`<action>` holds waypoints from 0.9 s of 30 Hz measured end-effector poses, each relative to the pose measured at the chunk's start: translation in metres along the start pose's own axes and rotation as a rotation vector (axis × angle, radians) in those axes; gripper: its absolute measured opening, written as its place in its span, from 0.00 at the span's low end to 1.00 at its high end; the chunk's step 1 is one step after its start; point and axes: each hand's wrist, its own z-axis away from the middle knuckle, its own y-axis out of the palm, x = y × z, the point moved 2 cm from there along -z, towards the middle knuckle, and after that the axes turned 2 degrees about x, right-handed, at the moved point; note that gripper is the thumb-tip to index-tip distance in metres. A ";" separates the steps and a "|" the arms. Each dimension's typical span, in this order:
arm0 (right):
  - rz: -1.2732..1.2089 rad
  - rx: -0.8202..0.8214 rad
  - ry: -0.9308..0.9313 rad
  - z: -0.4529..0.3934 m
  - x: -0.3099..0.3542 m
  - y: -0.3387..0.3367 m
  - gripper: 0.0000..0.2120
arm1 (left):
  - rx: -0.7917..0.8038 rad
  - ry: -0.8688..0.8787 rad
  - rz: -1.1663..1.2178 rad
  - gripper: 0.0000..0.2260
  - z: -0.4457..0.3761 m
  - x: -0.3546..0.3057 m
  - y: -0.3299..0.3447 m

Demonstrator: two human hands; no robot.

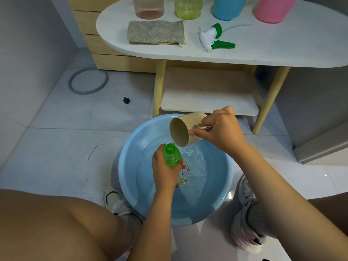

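Pale grey floor tiles (56, 147) spread under a squatting person, and a grey rubber ring (88, 80) lies well off to the left. Between the feet sits a round light-blue plastic basin (124, 176) with shallow water in it. Over the basin, the left hand (164, 171) wraps its fingers round a ribbed green plastic bottle (171, 155) and grips it upright, open mouth up. Just above and to the right of that mouth, a beige plastic cup with a handle (185, 130) is tipped far over. A thin thread of water seems to fall from its lip toward the opening, though the stream is too faint to be sure it lands inside. The right hand (220, 129) pinches the cup's handle with curled fingers.

The step in hand looks like filling the bottle from the cup. How full the bottle is cannot be told. The next move likely calls for dipping the cup into the basin for more. Once the bottle is full, it must stay upright while a hand reaches for the white-and-green trigger spray head (212, 37) on the white oval table (282, 49).
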 end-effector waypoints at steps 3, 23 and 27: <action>0.007 -0.012 -0.012 -0.001 0.000 0.000 0.22 | 0.003 0.004 -0.001 0.32 0.000 -0.001 0.000; 0.035 -0.086 -0.106 -0.001 0.014 -0.009 0.18 | 0.008 0.000 -0.004 0.31 0.000 -0.001 0.000; 0.045 -0.088 -0.131 -0.001 0.016 -0.008 0.19 | 0.016 -0.003 -0.012 0.31 0.000 -0.002 0.000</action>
